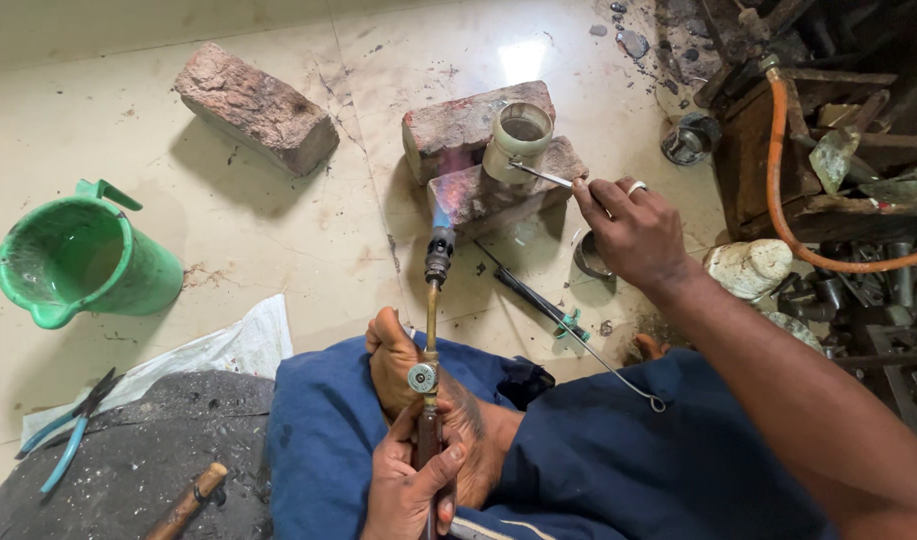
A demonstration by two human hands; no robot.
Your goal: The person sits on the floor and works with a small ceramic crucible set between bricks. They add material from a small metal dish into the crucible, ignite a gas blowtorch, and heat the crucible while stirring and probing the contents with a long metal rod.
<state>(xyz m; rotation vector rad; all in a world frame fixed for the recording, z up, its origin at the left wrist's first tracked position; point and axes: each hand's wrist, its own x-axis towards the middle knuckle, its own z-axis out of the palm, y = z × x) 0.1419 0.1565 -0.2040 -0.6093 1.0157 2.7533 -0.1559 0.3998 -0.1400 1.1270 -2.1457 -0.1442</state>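
I see no packages, labels, signs or screens anywhere in my head view; nothing here carries printing or a display.

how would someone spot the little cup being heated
Find the two stacked bricks on the tiled floor ahead of the torch. The small pale round cup sits on them, open top up, a thin rod touching it, unlike the big green jug far left.
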